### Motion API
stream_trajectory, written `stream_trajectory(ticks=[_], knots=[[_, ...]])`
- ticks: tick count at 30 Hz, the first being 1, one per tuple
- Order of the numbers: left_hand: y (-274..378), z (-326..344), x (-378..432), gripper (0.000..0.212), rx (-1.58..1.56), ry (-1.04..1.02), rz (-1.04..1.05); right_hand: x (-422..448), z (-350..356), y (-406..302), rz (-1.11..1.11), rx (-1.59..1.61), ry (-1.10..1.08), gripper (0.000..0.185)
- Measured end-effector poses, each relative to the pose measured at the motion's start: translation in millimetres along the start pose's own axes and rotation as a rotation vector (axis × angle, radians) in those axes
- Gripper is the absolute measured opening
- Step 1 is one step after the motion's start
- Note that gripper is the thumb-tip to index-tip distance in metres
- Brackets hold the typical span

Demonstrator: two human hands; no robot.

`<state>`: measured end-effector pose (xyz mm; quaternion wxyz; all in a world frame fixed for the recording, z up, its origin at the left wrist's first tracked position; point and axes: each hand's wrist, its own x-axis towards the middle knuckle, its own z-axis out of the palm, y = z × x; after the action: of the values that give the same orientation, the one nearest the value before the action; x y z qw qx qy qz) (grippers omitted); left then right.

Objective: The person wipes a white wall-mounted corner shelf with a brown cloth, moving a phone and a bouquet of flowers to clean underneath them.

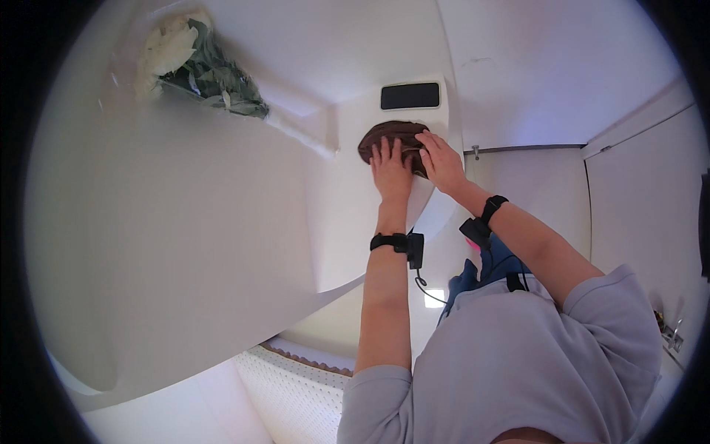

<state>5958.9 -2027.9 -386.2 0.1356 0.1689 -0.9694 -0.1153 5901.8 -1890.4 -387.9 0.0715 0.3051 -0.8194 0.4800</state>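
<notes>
A dark brown folded item, apparently cloth (395, 130), lies on a white ledge (344, 222) before me. My left hand (391, 172) rests on it with the fingers spread, palm down. At its right side, my right hand (441, 164) touches it with the fingertips; whether the thumb pinches an edge I cannot tell. Just beyond the cloth lies a smartphone (410, 96) with a dark face and a light rim. Part of the cloth is hidden under both hands.
A wrapped bouquet of pale flowers (216, 83) lies at the upper left, its white-wrapped stem end close to the ledge. A white door or panel (643, 183) stands at the right. A perforated white surface (294, 388) shows at the bottom. Cables hang from both wrist straps.
</notes>
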Motion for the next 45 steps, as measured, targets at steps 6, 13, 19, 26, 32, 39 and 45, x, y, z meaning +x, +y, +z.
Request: stream_trajectory(ticks=[6,13,19,26,32,39,45], knots=[[-69.9,-29.1,-57.1,0.052,0.146,0.064,-0.171,-9.3,7.0,-0.4,-0.175,-0.136,-0.018,0.032],[-113.2,-64.1,-160.1,0.054,0.286,0.09,-0.458,-13.4,7.2,0.5,-0.22,-0.235,-0.035,0.029],[-51.7,-38.3,-147.6,0.056,0.305,0.099,-0.351,-14.4,9.6,-2.4,-0.214,-0.26,-0.046,0.028],[1.6,-38.1,-134.1,0.056,0.113,0.052,-0.15,-14.1,14.3,-7.7,-0.187,-0.251,-0.071,0.038],[-30.8,-76.5,-164.3,0.067,-0.298,0.169,-0.099,-44.0,30.9,-63.5,-0.656,-0.09,-0.487,0.067],[-96.0,-69.8,-213.8,0.057,0.109,0.188,-0.357,-24.0,84.3,-55.6,-0.717,-0.275,-0.493,0.043],[-88.3,-59.0,-202.7,0.049,0.237,0.212,-0.375,35.2,112.7,-31.9,-0.36,-0.359,-0.247,0.045]])
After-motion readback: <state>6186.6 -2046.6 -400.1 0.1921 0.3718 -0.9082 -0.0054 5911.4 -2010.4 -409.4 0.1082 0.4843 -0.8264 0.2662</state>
